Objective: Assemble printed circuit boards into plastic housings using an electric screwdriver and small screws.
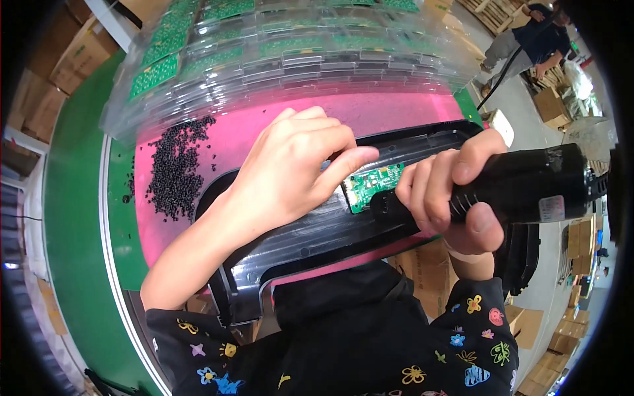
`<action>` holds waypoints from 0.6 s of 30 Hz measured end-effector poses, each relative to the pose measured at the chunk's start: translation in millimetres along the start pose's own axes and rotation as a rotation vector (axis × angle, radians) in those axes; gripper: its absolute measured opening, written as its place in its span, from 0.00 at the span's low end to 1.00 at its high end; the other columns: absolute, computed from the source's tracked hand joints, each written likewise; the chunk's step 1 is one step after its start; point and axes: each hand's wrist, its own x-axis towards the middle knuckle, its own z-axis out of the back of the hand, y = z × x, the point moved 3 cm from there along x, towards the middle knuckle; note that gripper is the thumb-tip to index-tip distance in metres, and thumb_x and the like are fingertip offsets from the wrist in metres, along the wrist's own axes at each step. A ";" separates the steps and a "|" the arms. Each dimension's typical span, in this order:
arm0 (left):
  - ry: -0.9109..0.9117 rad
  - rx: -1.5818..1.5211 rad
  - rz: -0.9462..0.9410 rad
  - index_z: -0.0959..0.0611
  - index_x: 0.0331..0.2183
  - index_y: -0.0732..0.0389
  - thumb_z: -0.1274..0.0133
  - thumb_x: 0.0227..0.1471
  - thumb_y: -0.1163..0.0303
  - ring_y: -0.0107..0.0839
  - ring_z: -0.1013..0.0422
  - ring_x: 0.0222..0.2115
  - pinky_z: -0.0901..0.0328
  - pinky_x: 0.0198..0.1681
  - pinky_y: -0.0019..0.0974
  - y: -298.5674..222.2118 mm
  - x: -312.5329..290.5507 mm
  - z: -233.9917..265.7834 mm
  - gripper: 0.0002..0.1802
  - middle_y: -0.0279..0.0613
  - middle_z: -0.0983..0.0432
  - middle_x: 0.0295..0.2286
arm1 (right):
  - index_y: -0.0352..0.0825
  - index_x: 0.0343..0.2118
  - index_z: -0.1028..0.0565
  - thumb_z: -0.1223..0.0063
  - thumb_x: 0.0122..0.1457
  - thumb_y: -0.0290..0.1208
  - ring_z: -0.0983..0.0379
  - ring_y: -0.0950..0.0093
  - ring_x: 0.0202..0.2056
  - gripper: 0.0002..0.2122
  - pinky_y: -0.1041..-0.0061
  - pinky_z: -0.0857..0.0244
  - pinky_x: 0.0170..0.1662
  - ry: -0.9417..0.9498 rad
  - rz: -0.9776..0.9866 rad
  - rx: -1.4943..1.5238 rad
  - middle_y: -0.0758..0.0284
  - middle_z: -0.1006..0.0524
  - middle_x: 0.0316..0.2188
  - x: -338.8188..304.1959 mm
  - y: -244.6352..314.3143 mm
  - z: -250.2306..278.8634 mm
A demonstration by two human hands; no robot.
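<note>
A long black plastic housing (300, 241) lies across the pink mat in front of me. Seated in it is a small green circuit board (370, 187) with white connectors. My right hand (456, 188) wraps around a black electric screwdriver (535, 178), held nearly level. The driver's front end reaches the board's lower right part, and its tip is hard to make out. My left hand (300, 158) hovers over the housing just left of the board, fingers curled and thumb pointing right. Whatever those fingers hold, if anything, is hidden under the hand.
Small black screws (175, 171) lie heaped on the left of the pink mat (241, 105). Stacked clear trays (264, 66) of green boards fill the far side. Cardboard boxes (86, 56) stand at far left. Another person (531, 43) is at upper right.
</note>
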 end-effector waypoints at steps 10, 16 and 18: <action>0.032 0.032 0.125 0.26 0.28 0.64 0.46 0.52 0.71 0.48 0.31 0.30 0.38 0.34 0.46 0.5 -2.1 -0.7 0.07 0.48 0.29 0.26 | 0.33 0.38 0.35 0.45 0.49 0.15 0.33 0.84 0.25 0.15 0.82 0.38 0.28 0.056 -0.095 0.079 0.73 0.31 0.23 1.2 -9.5 -9.1; -0.004 0.068 0.099 0.25 0.31 0.64 0.43 0.42 0.77 0.48 0.31 0.32 0.37 0.37 0.44 -12.8 -4.1 5.3 0.10 0.48 0.28 0.28 | 0.34 0.28 0.29 0.33 0.45 0.25 0.37 0.89 0.23 0.12 0.81 0.41 0.25 0.139 -0.146 0.062 0.76 0.30 0.21 7.6 -40.8 -15.7; -0.001 0.004 0.145 0.24 0.30 0.64 0.43 0.40 0.78 0.48 0.30 0.32 0.37 0.37 0.44 -10.6 -2.2 4.2 0.10 0.47 0.28 0.28 | 0.34 0.36 0.32 0.40 0.47 0.18 0.31 0.83 0.23 0.14 0.81 0.35 0.30 0.353 0.025 -0.173 0.72 0.28 0.23 12.8 -37.0 -10.6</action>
